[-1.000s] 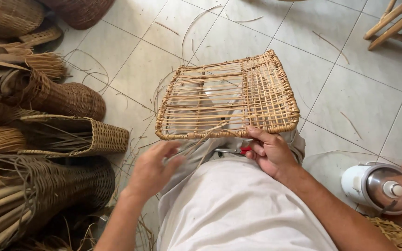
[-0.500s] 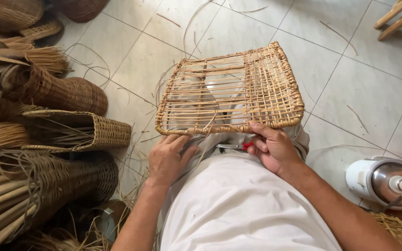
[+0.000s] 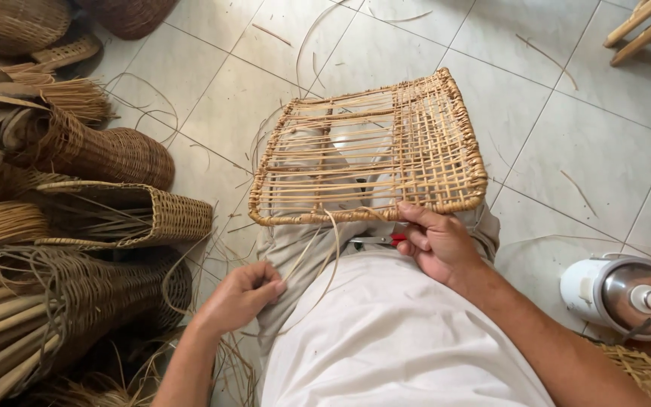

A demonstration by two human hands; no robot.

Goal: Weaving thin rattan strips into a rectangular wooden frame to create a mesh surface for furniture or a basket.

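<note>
Panel (image 3: 371, 151), a half-woven cane frame, lies flat across the person's knees over the tiled floor (image 3: 582, 143). Right hand (image 3: 435, 245) is clenched on its near rim, thumb on top, steadying it. Left hand (image 3: 242, 295) pinches one loose strand (image 3: 324, 260) that runs up to that rim. To weave well, I judge the strand should be kept taut and flat, drawn snug against the last row, while the right hand stops the frame from tipping. Counted: one panel, one held strand, two hands, one white jug (image 3: 623, 295) at right, several baskets (image 3: 126, 215) heaped at left, too overlapped to number.
</note>
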